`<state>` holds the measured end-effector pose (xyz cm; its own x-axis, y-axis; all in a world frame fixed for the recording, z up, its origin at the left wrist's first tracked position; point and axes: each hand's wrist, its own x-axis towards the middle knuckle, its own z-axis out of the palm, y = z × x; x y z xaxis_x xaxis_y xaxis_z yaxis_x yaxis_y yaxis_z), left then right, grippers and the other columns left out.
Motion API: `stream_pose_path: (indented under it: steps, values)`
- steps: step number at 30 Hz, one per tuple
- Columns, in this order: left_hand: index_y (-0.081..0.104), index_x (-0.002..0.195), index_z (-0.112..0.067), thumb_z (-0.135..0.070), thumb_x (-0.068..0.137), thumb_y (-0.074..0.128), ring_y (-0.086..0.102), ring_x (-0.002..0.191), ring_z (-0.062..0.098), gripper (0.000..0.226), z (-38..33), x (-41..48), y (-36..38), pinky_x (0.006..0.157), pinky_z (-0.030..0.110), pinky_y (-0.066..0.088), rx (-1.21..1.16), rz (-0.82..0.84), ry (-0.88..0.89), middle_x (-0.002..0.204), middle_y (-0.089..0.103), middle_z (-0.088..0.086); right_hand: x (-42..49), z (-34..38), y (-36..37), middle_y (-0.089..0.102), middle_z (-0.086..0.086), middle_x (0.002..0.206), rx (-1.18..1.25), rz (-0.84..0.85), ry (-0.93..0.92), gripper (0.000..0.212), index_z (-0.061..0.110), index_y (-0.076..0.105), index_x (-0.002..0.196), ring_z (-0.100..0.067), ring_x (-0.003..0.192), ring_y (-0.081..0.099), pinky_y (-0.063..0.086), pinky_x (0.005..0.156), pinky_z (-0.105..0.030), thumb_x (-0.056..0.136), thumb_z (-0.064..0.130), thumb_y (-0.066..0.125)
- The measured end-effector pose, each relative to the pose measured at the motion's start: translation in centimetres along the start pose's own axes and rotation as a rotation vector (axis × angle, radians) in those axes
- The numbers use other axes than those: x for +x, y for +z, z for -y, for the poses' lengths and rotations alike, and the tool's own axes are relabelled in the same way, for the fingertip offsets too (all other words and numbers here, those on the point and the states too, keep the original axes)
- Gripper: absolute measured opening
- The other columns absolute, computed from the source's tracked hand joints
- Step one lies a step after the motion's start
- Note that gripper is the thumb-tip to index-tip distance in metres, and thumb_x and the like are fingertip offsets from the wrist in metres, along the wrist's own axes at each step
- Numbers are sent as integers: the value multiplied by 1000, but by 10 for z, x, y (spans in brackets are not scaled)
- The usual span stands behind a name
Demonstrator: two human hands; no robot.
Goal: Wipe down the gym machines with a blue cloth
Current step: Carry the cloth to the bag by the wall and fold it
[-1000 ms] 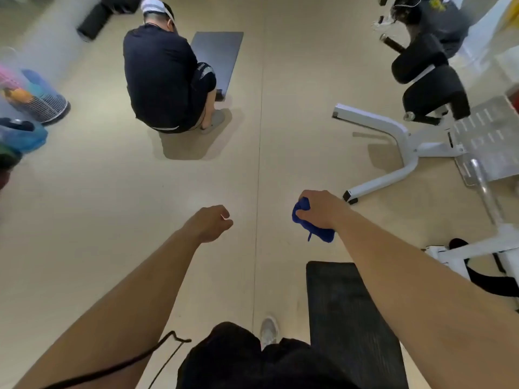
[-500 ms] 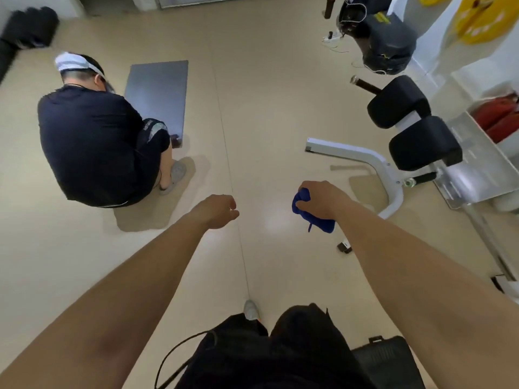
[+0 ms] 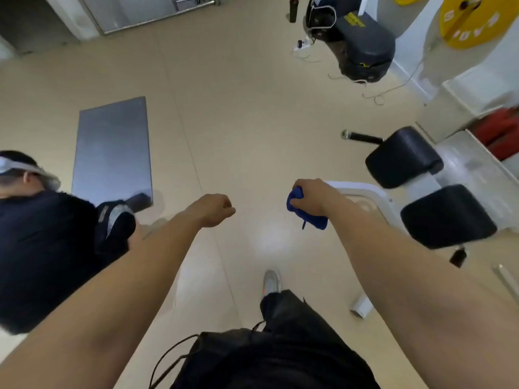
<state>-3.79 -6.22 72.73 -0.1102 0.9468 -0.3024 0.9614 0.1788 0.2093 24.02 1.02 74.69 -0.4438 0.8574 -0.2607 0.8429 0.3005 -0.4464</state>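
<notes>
Since the earlier frame, the view has been carried forward and to the right: the crouching person (image 3: 42, 242) is now seen at the left edge, and the two black roller pads of the gym machine are much closer to the right hand.

A wide beige floor (image 3: 238, 108) is seen under everything. On it, at the left, a grey mat (image 3: 112, 147) is laid flat, with the crouching person in dark clothes just beside its near end. At the right, the white frame of the gym machine (image 3: 362, 192) is seen, and its two black roller pads, the upper roller pad (image 3: 401, 157) and the lower roller pad (image 3: 446, 216), are placed one behind the other. At the far right top, a dark bag (image 3: 362, 43) is lying on the floor, with a yellow weight plate (image 3: 471, 21) to its right.

Both bare forearms are stretched out forward over the floor. The left hand (image 3: 213, 210) is held as a loose fist, the fingers curled in and pressed together, with nothing in it. The right hand (image 3: 311, 199) is closed around the blue cloth (image 3: 306, 217), which is bunched in the fingers and hangs a little below the fist, above the floor and near the white frame but not touching it. Below, a grey shoe (image 3: 271, 282) is seen on the floor.
</notes>
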Motion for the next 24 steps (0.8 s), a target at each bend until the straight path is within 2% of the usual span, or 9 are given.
stream_pose_path:
  steps: [1, 3, 6, 9, 16, 19, 24]
  values:
    - [61, 123, -17, -40, 100, 48, 55, 100, 20, 35, -1, -1, 0, 86, 34, 46, 9, 14, 9, 120, 64, 4, -1, -2, 2, 61, 2, 101, -22, -3, 16, 19, 27, 56, 106, -23, 90, 60, 49, 73, -34, 87, 31, 56]
    - [61, 123, -16, -39, 100, 48, 57, 107, 23, 35, -5, 1, -8, 89, 35, 46, -13, -12, 20, 120, 64, 4, -1, -5, 1, 61, 0, 103, -6, -36, 37, 26, 25, 56, 111, -23, 91, 59, 47, 71, -33, 87, 33, 57]
    - [62, 119, -19, -40, 98, 49, 56, 101, 20, 32, -13, 7, -17, 86, 33, 46, -59, -60, 25, 117, 65, 1, 1, -7, -2, 62, 1, 102, 32, -79, 39, 25, 25, 58, 110, -23, 91, 60, 50, 74, -35, 86, 33, 57]
    - [63, 115, -21, -41, 97, 48, 55, 95, 18, 31, -12, 5, -8, 82, 32, 46, -22, -32, 17, 112, 66, 0, -2, -5, 5, 62, 0, 103, 15, -61, 32, 25, 25, 58, 110, -25, 92, 60, 47, 72, -33, 86, 33, 57]
    - [62, 116, -22, -41, 97, 47, 57, 104, 22, 31, -10, -2, 9, 80, 32, 46, 98, 40, 2, 115, 65, 0, -8, -20, 18, 64, 1, 100, -19, -30, 66, 19, 29, 56, 100, -24, 89, 60, 49, 71, -33, 82, 34, 58]
    - [63, 114, -22, -40, 96, 49, 59, 107, 25, 29, -10, 1, -5, 86, 33, 49, 86, -7, -1, 115, 66, 2, -7, -17, 17, 64, 6, 93, 49, -54, 70, 19, 29, 58, 101, -20, 87, 61, 53, 75, -36, 83, 34, 57]
    - [64, 111, -21, -39, 96, 52, 60, 105, 26, 26, 0, 3, -18, 90, 34, 50, 41, -44, -12, 112, 68, 4, 0, -4, 12, 63, 3, 95, 35, -58, 11, 21, 28, 58, 104, -21, 87, 61, 54, 75, -36, 85, 36, 58]
